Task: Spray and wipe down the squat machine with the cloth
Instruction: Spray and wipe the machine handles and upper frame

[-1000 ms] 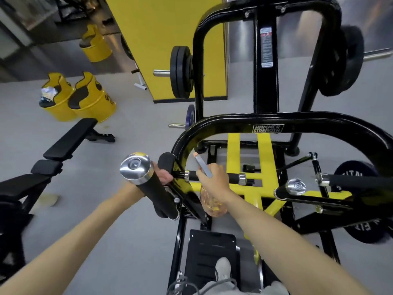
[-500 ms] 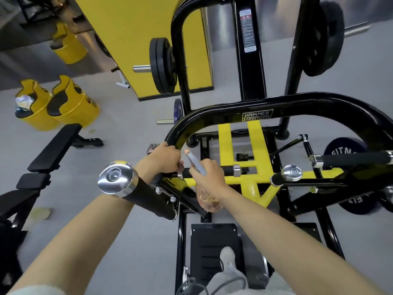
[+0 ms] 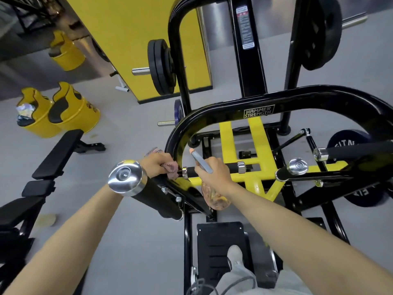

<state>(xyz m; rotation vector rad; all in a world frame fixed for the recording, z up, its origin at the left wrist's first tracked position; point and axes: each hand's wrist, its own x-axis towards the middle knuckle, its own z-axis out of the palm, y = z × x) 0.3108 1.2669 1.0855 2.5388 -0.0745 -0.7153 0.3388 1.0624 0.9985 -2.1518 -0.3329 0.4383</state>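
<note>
Wipe step. My left hand (image 3: 158,163) is clamped on the cloth (image 3: 171,168), pressing it to the machine (image 3: 212,116) tube at frame centre. Right hand (image 3: 212,173) grips the bottle (image 3: 215,199) just beside. Next, probably: slide the cloth along the tube with firm pressure.

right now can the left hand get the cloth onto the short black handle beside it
Probably only its near end: the left hand and cloth sit right beside the short black handle, but the right hand, holding the spray bottle, covers its middle.
</note>
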